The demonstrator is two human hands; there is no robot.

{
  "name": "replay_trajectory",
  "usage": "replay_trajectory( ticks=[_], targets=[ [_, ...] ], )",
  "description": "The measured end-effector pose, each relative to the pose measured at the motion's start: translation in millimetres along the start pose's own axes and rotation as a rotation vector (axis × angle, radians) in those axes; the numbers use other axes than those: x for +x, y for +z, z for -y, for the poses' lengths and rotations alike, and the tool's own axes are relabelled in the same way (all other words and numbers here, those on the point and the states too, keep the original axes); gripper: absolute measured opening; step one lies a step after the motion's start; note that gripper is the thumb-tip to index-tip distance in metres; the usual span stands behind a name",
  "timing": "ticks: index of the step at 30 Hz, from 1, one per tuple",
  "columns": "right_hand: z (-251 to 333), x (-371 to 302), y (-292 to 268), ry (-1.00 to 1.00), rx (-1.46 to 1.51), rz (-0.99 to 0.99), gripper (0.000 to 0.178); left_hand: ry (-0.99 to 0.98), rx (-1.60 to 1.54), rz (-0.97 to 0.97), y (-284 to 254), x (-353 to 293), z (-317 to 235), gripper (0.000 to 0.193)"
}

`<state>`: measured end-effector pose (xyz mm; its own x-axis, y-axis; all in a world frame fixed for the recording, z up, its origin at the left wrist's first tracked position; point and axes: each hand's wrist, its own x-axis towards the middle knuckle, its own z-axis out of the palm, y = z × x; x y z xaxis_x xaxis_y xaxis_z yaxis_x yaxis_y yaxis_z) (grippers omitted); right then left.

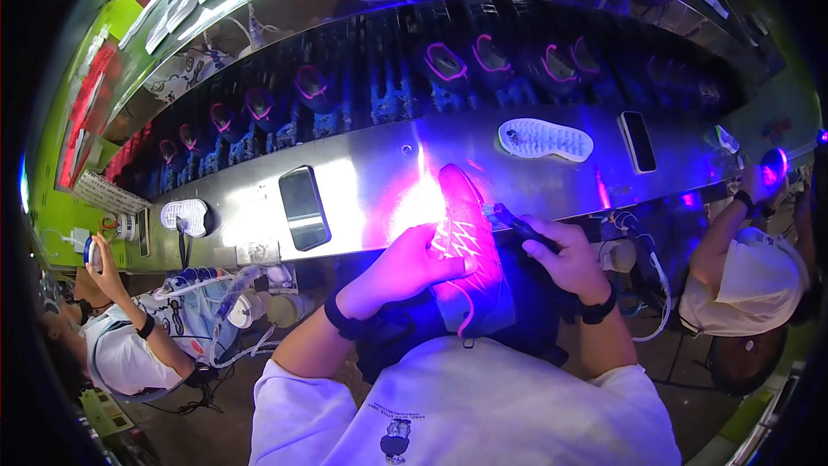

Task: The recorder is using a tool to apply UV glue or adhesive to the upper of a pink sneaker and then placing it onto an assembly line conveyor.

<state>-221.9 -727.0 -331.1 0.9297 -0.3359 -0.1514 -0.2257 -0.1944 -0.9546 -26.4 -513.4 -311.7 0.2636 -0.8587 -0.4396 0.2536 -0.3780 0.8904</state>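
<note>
Under bright pink-violet light, a laced shoe upper sits in front of my body at the table's near edge, its toe pointing away from me. My left hand grips it from the left side, with the thumb lying across the laces. A pink loop hangs at its near end. My right hand is closed around a black-handled tool, whose tip meets or nearly meets the shoe's right side. The glare hides the tip's exact shape.
A metal table runs across, bearing a white shoe sole, a phone, another phone and a second sole. Behind is a dark conveyor with several pink-rimmed shoes. People sit at left and right.
</note>
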Motion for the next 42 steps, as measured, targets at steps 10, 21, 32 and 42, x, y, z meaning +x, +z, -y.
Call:
replay_trajectory(
  ticks=[10, 21, 32, 42],
  targets=[
    [-17.6, -21.9, -7.5, 0.238, 0.194, 0.188, 0.042, -0.038, -0.129, -0.086, 1.4, 8.7, 1.0, 0.053],
    [10.1, -50.0, -24.6, 0.173, 0.002, 0.225, 0.041, -0.078, -0.305, -0.209, -1.9, -7.3, -1.6, 0.048],
    [45.9, -21.0, -33.3, -0.201, -0.368, 0.013, 0.041, -0.274, -0.634, -0.078, -1.8, -13.0, -1.7, 0.048],
    [49.4, 14.3, -61.2, -0.276, -0.447, 0.036, 0.044, -0.411, -1.288, 0.119, -0.7, 9.7, 12.4, 0.050]
  ],
)
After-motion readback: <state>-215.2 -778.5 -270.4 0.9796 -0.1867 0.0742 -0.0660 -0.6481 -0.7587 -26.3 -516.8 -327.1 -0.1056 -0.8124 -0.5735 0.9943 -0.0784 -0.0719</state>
